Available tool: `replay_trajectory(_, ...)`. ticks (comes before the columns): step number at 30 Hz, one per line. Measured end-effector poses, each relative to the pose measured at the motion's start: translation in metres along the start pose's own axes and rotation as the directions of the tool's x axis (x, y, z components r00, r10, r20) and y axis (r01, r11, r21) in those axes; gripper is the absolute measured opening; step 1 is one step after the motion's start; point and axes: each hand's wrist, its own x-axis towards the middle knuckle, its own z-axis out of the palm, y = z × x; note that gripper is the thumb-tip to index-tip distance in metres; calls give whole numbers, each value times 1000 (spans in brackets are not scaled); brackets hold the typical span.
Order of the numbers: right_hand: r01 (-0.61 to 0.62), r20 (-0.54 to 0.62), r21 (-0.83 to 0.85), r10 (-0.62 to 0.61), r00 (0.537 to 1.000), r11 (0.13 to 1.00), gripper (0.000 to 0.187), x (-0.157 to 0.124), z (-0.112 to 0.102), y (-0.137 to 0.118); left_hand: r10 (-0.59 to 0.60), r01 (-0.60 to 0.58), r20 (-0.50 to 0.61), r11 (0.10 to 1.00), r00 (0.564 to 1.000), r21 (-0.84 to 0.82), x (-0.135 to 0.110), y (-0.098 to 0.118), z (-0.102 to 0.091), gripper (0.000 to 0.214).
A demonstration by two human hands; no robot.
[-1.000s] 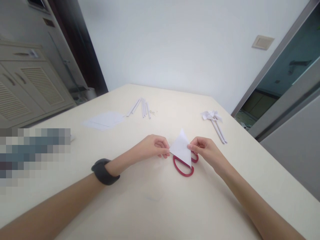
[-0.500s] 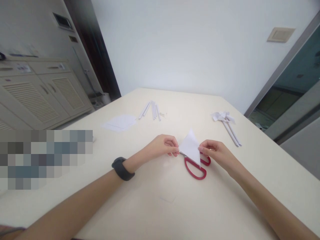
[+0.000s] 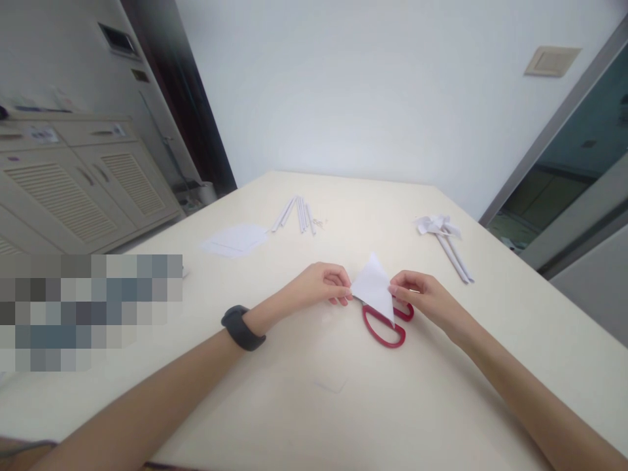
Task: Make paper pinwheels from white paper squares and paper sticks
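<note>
The left hand (image 3: 324, 288) pinches the left corner of a white triangular piece of paper (image 3: 371, 282); the right hand (image 3: 424, 294) pinches its right edge. The paper is above scissors with red looped handles (image 3: 402, 337) on the cream surface (image 3: 275, 405); I cannot tell whether they touch. Uneven pulling could crease or tear it, and a corner might snag on the scissors

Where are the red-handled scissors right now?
In the head view, the red-handled scissors are below and right of centre on the cream table, partly hidden by the white paper triangle between the left hand and right hand.
</note>
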Motion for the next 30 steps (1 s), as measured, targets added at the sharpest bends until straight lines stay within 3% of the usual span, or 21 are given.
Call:
replay_trajectory(22, -11, 42, 95, 7, 999, 995, 28, 2, 0, 4, 19, -16, -34, 998, 999, 69, -5, 7, 3, 13)
replay_trajectory(25, 9, 9, 81, -10, 1000, 997, 28, 4, -1, 6, 71, -61, -106, 994, 992, 93, -9, 26, 2, 13)
replay_trajectory(27, 25, -22, 61, -24, 999, 998, 26, 5, -2, 7, 169, -150, -167, 981, 971, 120, -20, 48, 3, 13)
replay_trajectory(30, 33, -52, 43, -31, 998, 999, 24, 5, -2, 6, 291, -292, -63, 957, 955, 0, -50, 77, 8, 12)
